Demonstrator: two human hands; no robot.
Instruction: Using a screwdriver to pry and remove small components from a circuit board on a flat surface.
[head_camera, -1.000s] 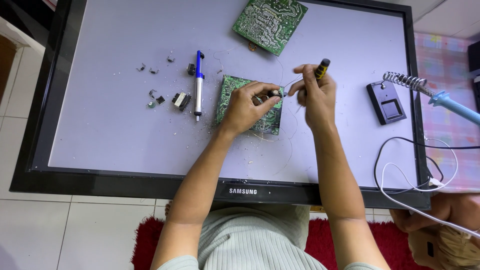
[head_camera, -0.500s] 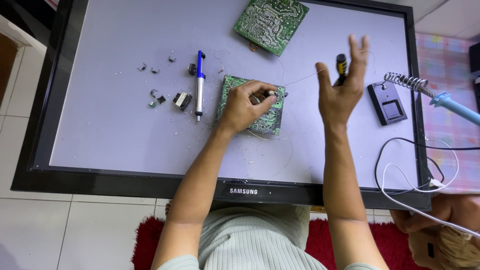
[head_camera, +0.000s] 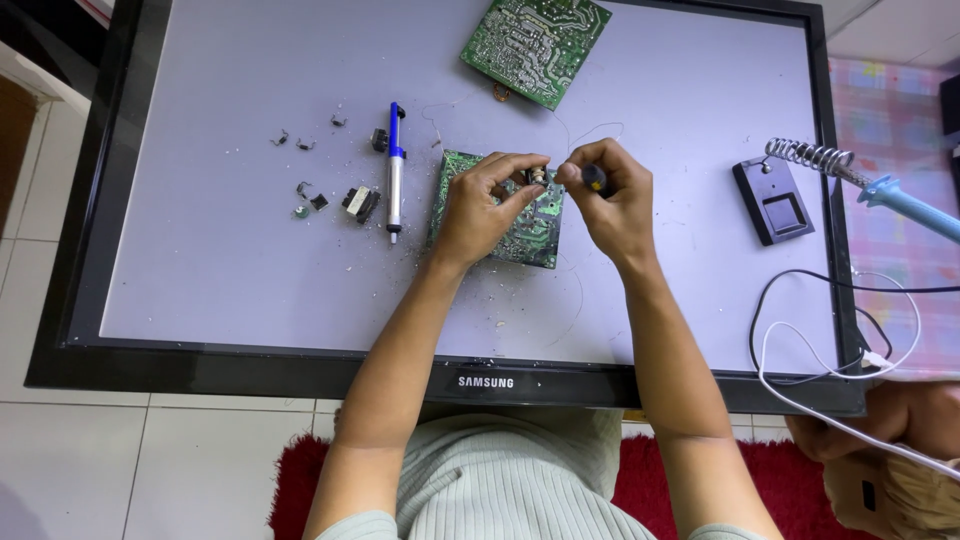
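We cannot identify the tiny part (head_camera: 537, 177) pinched above the small circuit board (head_camera: 540, 225), which our hands half cover; the soldering iron (head_camera: 905, 203) runs off the right edge.

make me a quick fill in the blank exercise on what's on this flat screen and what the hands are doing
1. Both hands, left hand and right hand, meet over the smaller green ____.
2. The blue and white desoldering pump lies to the ____ of that board.
3. The soldering iron with the light blue handle rests in a coiled ____ at the right.
4. A second, larger board lies at the ____ edge of the screen.

Missing words: circuit board; left; stand; top
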